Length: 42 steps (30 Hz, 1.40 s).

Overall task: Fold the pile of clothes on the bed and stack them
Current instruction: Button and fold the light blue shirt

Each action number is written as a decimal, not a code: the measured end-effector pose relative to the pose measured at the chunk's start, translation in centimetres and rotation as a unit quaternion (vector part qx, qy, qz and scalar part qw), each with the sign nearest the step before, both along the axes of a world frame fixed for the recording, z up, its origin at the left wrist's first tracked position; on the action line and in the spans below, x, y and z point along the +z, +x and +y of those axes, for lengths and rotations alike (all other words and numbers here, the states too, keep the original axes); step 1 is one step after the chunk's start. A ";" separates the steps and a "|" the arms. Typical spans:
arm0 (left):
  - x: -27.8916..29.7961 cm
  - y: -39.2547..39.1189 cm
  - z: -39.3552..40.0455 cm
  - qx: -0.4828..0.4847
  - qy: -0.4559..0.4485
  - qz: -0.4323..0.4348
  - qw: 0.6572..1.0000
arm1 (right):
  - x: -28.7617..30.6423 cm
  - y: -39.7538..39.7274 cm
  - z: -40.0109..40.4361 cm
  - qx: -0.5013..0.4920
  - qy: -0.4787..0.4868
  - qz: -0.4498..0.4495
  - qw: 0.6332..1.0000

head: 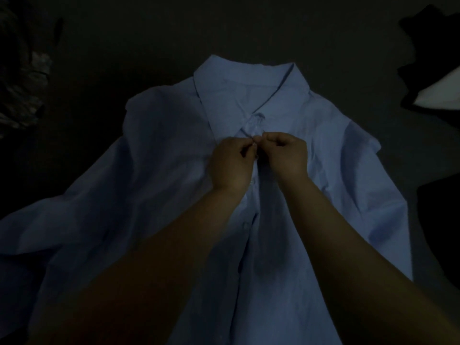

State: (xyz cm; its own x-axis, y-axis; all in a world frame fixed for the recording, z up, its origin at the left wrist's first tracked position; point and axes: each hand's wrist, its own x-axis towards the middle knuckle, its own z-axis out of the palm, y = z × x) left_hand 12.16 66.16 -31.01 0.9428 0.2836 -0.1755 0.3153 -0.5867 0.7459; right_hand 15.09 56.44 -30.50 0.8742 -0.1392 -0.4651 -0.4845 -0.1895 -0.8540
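A light blue button-up shirt lies spread front-up on the dark bed, its collar pointing away from the person and its lower part running out of view toward them. The light is very dim, so little of the bed's surface can be made out.

Both hands meet at the shirt's front placket, just below the collar. The left hand has its fingers curled, thumb and forefinger pinching the edge of the placket on its side. The right hand mirrors it, fingers curled in, its grip pinched on the facing edge of the placket. The fingertips of the two hands touch or nearly touch at one spot on the button line; whether a button sits between them is too small and dark to tell. Both forearms reach in from the near edge and cross over the lower front of the shirt.

The shirt's sleeve on the left side of the collar spreads wide and rumpled across the bed, with soft folds; the sleeve on the right side lies closer to the body of the shirt.

Far right of the collar, a black garment lies bunched on the bed, with a white piece beside it. Far left of the collar, a dark patterned cloth sits at the edge of view.
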 end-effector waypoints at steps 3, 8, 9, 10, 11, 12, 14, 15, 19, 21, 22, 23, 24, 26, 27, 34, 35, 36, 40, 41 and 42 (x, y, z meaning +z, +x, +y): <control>0.0 0.2 0.1 -0.001 0.012 0.008 1.000 | 0.6 0.0 -0.4 0.023 0.038 0.003 0.999; 0.8 0.5 0.5 0.033 -0.099 0.023 0.994 | 0.6 -0.2 -0.5 -0.004 0.071 0.014 0.997; 0.6 0.6 0.6 0.040 -0.130 0.035 0.990 | 0.5 -0.3 -0.5 -0.008 0.061 0.006 0.998; 0.5 0.7 0.7 0.053 -0.163 0.051 0.984 | 0.5 -0.3 -0.3 -0.009 0.051 -0.002 0.999; 0.4 0.8 0.9 0.073 -0.199 0.066 0.975 | 0.4 -0.2 -0.2 -0.005 0.040 -0.009 0.999; 0.4 0.9 1.0 0.095 -0.227 0.078 0.966 | 0.5 -0.1 -0.1 0.002 0.028 -0.014 0.999; 0.5 0.9 1.3 0.122 -0.268 0.093 0.951 | 0.4 0.1 0.1 0.018 0.010 -0.015 1.000; 0.7 0.8 1.3 0.131 -0.288 0.099 0.943 | 0.3 0.1 0.2 0.019 0.006 -0.013 1.000; 1.2 0.7 1.3 0.139 -0.324 0.104 0.930 | 0.1 0.1 0.1 0.034 -0.007 -0.009 0.999; 0.9 0.8 1.4 0.140 -0.309 0.096 0.936 | 0.0 0.3 -0.1 0.063 -0.016 -0.006 0.998; 0.8 0.9 1.5 0.133 -0.290 0.088 0.944 | 0.0 0.5 -0.3 0.076 -0.022 -0.001 0.997; 0.6 1.0 1.5 0.115 -0.257 0.079 0.956 | 0.0 0.7 -0.5 0.091 -0.031 0.003 0.995; 0.6 1.0 1.5 0.089 -0.213 0.067 0.971 | 0.1 0.8 -0.6 0.107 -0.038 0.007 0.994; 0.9 0.8 1.3 0.044 -0.130 0.040 0.990 | 0.3 1.0 -0.8 0.131 -0.033 0.007 0.991; 1.1 0.8 1.2 0.035 -0.108 0.030 0.993 | 0.5 0.9 -0.7 0.135 -0.028 0.008 0.990; 1.0 0.7 0.8 0.013 -0.100 0.015 0.995 | 0.9 -0.2 -0.1 0.019 0.034 0.036 0.999; 0.9 0.7 0.6 0.025 -0.113 0.008 0.993 | 0.9 -0.3 0.1 0.004 0.038 0.039 0.998; 0.7 0.6 0.6 0.039 -0.121 0.001 0.992 | 0.9 -0.3 0.2 -0.008 0.041 0.046 0.998; -0.4 0.3 0.6 0.029 -0.095 -0.006 0.995 | 0.8 -0.3 0.5 -0.069 0.076 0.085 0.991; -0.4 0.2 0.5 0.025 -0.092 -0.002 0.995 | 0.7 -0.3 0.5 -0.073 0.073 0.089 0.991; -0.4 0.1 0.5 0.026 -0.090 0.002 0.996 | 0.8 -0.3 0.5 -0.068 0.065 0.090 0.992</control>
State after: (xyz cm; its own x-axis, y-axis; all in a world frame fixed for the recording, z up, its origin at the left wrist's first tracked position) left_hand 12.29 66.64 -31.36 0.9272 0.2948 -0.2311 0.3441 -0.4262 0.8366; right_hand 14.77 56.93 -29.71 0.7534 -0.1786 -0.6328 -0.6441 -0.0073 -0.7649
